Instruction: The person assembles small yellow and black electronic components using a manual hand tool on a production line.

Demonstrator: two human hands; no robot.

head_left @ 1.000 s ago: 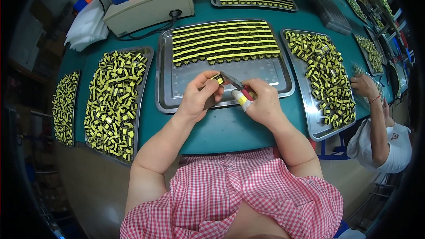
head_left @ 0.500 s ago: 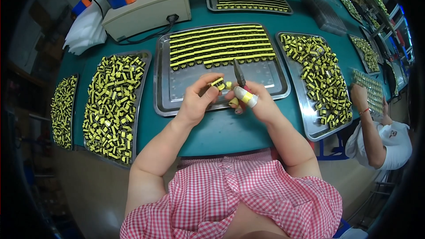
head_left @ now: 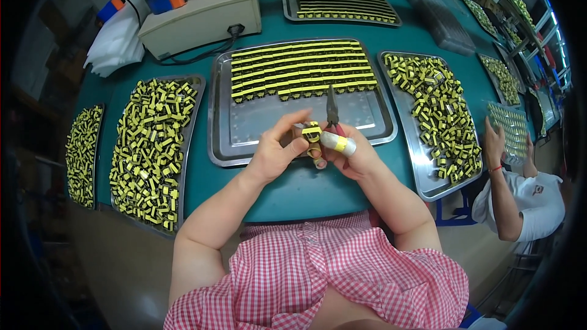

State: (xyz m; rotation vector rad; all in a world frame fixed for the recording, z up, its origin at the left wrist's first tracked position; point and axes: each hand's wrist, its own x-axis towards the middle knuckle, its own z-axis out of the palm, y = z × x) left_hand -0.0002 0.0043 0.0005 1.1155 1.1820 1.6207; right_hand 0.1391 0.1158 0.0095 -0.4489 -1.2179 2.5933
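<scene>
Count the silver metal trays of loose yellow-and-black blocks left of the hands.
2. The larger tray lies left of the central metal tray; the smaller-looking tray is at the far left. The picture's dark edge may hide more.

The wearer's two hands point(head_left: 270, 151), one pair of pliers point(head_left: 332, 110), one held part point(head_left: 312, 132), at least six trays point(head_left: 254, 123)

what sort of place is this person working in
Probably a small-parts assembly workshop: loose yellow-and-black components heaped in a metal tray, similar ones set in neat rows in the middle tray, and pliers in the right hand.
</scene>
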